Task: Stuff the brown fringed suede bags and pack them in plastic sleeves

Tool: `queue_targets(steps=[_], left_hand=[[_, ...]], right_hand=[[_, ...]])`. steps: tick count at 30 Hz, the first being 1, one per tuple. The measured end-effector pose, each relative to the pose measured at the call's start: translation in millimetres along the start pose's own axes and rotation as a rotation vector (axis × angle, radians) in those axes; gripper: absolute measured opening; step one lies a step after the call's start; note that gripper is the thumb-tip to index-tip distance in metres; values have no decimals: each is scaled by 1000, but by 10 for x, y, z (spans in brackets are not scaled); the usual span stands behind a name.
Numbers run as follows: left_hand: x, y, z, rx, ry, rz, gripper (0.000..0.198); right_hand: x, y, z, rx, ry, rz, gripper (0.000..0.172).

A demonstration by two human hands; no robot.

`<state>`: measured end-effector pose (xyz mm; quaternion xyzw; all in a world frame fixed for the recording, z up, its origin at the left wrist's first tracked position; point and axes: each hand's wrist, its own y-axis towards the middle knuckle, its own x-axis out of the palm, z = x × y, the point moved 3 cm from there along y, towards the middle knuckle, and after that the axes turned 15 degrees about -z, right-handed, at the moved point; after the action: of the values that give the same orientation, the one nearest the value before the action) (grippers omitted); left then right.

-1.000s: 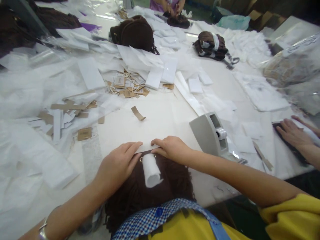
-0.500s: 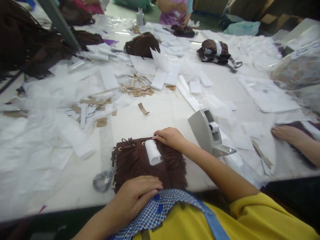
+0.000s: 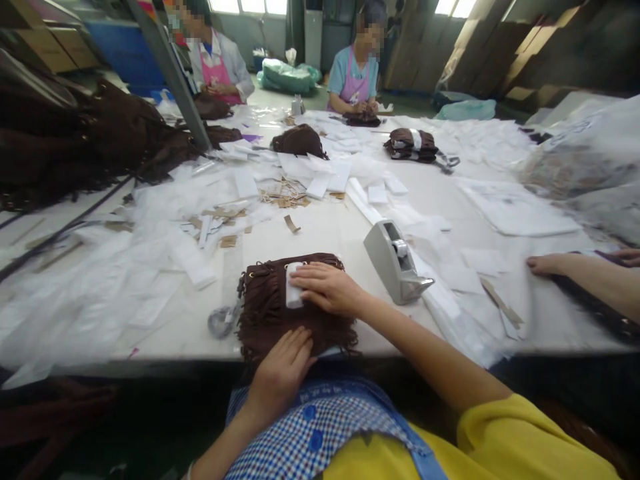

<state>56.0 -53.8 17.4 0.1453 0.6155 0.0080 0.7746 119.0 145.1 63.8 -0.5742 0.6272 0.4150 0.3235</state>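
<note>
A dark brown fringed bag [image 3: 273, 313] lies flat at the near edge of the table in front of me. On its upper part sits a white wrapped roll [image 3: 294, 293]. My right hand [image 3: 327, 287] lies flat across the bag, its fingertips on the roll and its fingers stretched out. Lower down, my left hand [image 3: 285, 367] rests with extended fingers on the bag's near edge. A wrapped grey coil [image 3: 220, 323] is beside the bag's left side. To the right of the bag stands a grey tape dispenser [image 3: 393, 263].
White sheets and plastic [image 3: 110, 300] cover the left side, near brown paper tags [image 3: 285, 197]. A heap of brown bags [image 3: 100, 140] is at far left. A co-worker's hand [image 3: 545, 265] is at right; two people sit across the table.
My right hand has slid from the bag's top edge onto the white roll. My left hand's fingers now stretch further over the bag. The view has tilted up, showing more of the room.
</note>
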Motion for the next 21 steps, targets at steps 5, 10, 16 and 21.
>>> queue_targets(steps=[5, 10, 16, 21], left_hand=[[-106, 63, -78, -216, -8, 112, 28], [55, 157, -134, -137, 196, 67, 56], [312, 124, -310, 54, 224, 31, 65], [286, 127, -310, 63, 229, 39, 65]], right_hand=[[330, -125, 40, 50, -125, -81, 40], [265, -131, -19, 45, -176, -85, 33], [-371, -1068, 55, 489, -115, 493, 27], [-716, -2237, 619, 1254, -99, 525, 24]])
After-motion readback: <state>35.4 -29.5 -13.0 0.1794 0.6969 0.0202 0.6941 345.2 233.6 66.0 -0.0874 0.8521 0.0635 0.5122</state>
